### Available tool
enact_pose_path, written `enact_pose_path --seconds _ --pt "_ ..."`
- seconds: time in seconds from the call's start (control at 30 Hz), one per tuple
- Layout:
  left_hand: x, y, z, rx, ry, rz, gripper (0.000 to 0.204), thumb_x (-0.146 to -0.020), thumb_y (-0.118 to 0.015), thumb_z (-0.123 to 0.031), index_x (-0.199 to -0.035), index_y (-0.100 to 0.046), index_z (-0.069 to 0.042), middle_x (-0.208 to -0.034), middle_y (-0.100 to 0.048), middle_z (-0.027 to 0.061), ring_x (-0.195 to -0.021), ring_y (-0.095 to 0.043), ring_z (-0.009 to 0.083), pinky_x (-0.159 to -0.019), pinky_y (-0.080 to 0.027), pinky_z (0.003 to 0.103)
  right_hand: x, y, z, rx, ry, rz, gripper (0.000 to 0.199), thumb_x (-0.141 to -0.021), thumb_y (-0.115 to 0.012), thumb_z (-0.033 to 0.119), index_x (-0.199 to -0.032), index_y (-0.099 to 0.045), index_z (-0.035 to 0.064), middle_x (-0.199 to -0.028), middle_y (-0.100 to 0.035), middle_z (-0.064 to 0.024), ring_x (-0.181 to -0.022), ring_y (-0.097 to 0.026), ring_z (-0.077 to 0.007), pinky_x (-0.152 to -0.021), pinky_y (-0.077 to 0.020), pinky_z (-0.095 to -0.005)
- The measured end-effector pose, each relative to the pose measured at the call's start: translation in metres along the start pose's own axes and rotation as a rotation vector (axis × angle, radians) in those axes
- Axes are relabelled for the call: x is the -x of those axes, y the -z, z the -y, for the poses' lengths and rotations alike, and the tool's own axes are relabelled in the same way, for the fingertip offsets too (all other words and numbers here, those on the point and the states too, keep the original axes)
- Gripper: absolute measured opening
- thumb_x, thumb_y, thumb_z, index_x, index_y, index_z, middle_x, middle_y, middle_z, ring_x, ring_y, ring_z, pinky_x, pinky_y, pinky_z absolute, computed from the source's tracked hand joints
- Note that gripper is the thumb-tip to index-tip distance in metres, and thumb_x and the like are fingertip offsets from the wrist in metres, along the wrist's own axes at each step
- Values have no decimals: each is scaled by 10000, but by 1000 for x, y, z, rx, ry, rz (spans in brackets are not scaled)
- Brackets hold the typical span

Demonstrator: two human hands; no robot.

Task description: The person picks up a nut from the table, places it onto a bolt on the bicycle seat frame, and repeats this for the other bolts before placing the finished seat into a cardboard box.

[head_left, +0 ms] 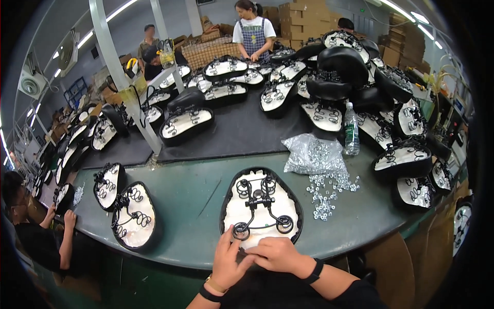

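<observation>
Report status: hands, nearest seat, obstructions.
Left hand, right hand close together at near edge of seat. Seat underside up on table. Loose nuts to its right, clear of hands.

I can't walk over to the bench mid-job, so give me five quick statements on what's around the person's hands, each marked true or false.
1. The left hand and right hand are at the near edge of the middle seat. True.
2. That seat's springs face down. False: the springs face up.
3. Loose metal nuts lie on the green bench. True.
4. The clear bottle lies on its side. False: the bottle stands upright.
5. The plastic bag lies farther from the person than the hands. True.
</observation>
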State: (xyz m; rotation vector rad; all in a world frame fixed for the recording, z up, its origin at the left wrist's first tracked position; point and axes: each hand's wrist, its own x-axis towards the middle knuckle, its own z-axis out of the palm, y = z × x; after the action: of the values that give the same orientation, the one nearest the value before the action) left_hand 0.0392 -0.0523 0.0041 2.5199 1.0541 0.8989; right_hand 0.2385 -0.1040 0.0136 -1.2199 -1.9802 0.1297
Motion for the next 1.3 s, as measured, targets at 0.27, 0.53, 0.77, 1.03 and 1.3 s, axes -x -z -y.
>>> enact_pose_path --seconds 0.27,0.53,0.77,1.03,1.3 --pt "-2 -12 43 890 478 -152 541 -982 -695 -121 -1460 -481 14 -1434 -566 168 -1307 -552 251 -1125 -435 395 23 61 -67 265 -492 -340 373 -892 -731 175 -1246 -684 69 -907 -713 -132 -845 -696 -334 -743 -568 -433" --pt "-7 -9 56 1206 684 -197 441 -1102 -460 -78 -1527 -447 37 -1424 -608 104 -1293 -563 176 -1142 -412 326 36 53 -18 -102 -832 68 567 -877 -790 366 -1279 -624 4 -899 -756 -163 -814 -755 -301 -756 -589 -392" --pt "-13 62 90 900 557 133 358 -1068 -566 -86 -1403 -616 29 -1231 -702 67 -1075 -632 104 -954 -521 264 72 53 -33 -498 -768 -168 589 -937 -784 307 -1416 -577 32 -1218 -712 -141 -1034 -718 -202 -879 -571 -352" --pt "-68 61 40 506 20 536 294 -993 -672 -119 -1277 -731 -68 -1182 -766 122 -1044 -722 214 -943 -548 313 54 60 -27 -393 -570 746 703 -993 -696 467 -1548 -481 93 -1334 -694 -113 -1126 -668 -230 -1001 -517 -366" --pt "-123 92 -4 764 124 16 169 -1014 -661 -93 -1083 -753 31 -1004 -761 126 -977 -705 179 -881 -544 310 79 38 -10 -844 -846 161 653 -1030 -681 299 -1561 -439 8 -1447 -604 -146 -1284 -576 -177 -1089 -464 -334"
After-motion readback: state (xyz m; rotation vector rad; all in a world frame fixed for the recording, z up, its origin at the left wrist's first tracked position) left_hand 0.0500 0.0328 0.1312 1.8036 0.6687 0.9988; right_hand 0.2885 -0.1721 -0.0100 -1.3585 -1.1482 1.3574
